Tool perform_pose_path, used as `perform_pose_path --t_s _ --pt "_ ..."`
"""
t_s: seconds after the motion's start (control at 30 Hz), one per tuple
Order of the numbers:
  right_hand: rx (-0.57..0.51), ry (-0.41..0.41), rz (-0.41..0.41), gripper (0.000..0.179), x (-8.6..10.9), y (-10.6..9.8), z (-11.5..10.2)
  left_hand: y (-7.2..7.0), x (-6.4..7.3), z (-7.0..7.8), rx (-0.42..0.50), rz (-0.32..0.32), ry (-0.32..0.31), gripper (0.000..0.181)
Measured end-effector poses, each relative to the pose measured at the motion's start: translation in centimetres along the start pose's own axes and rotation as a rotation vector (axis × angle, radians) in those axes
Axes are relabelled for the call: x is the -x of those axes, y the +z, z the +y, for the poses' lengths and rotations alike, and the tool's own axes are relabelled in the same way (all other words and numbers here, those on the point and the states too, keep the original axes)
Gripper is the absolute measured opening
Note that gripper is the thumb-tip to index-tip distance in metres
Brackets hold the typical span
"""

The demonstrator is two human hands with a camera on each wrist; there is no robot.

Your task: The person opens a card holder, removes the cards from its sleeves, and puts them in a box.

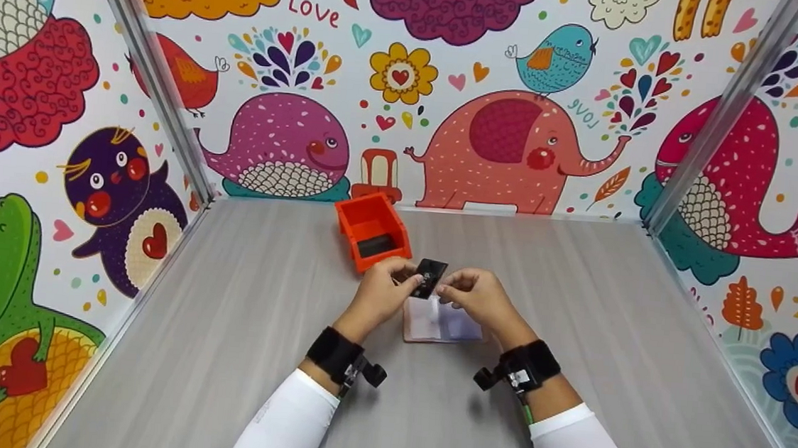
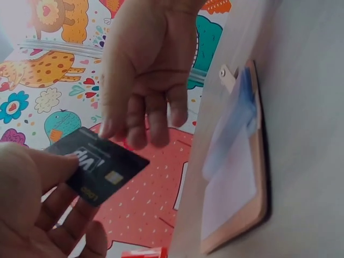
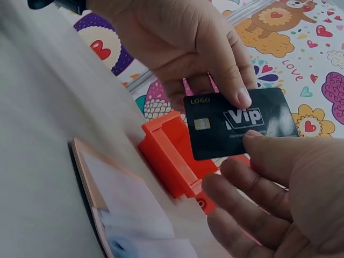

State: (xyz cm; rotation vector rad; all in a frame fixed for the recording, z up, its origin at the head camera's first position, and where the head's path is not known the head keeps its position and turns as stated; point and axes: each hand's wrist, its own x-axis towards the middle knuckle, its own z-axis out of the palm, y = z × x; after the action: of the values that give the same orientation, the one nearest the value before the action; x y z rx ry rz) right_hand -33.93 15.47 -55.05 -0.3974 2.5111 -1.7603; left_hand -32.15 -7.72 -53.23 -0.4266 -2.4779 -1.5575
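A black card (image 1: 431,273) with a chip and "Vip" printed on it is held above the table. My left hand (image 1: 383,294) pinches it between thumb and fingers, with the thumb on the printed face in the left wrist view. My right hand (image 1: 487,303) is close beside the card's other end, fingers relaxed; its thumb tip overlaps the card's edge in the right wrist view. Below the hands, a card holder (image 1: 425,328) with clear sleeves and a tan cover (image 2: 258,215) lies open on the table. A snap tab (image 2: 228,78) sticks out from its far side.
An orange-red bin (image 3: 164,161) stands on the table just beyond my left hand, with dark items (image 1: 375,245) inside. Panels with cartoon animals, joined by metal posts (image 1: 707,106), border the grey table (image 1: 241,325) at the back and both sides.
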Motion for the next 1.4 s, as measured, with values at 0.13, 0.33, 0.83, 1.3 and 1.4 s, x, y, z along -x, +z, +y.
perform_pose_path --t_s 0.13,0.33,0.83,1.3,1.4 --pt "0.193 0.009 -0.041 0.016 0.3 -0.7 -0.2 -0.8 -0.4 -0.1 -0.057 0.092 0.059 0.012" --pt "0.356 0.1 -0.152 0.021 0.8 -2.1 -0.4 -1.7 -0.9 -0.3 -0.311 0.201 0.17 0.013" --pt "0.584 0.041 -0.309 0.024 1.4 -2.8 0.1 -2.8 -5.4 -1.8 -0.966 0.226 0.309 0.016" --pt "0.611 0.028 -0.318 0.024 1.4 -2.5 0.2 -0.6 -6.7 -3.8 -1.051 0.096 0.148 0.026" --pt "0.606 0.033 -0.314 0.024 1.4 -2.5 0.1 -0.3 -6.8 -4.2 -1.049 0.088 0.132 0.025"
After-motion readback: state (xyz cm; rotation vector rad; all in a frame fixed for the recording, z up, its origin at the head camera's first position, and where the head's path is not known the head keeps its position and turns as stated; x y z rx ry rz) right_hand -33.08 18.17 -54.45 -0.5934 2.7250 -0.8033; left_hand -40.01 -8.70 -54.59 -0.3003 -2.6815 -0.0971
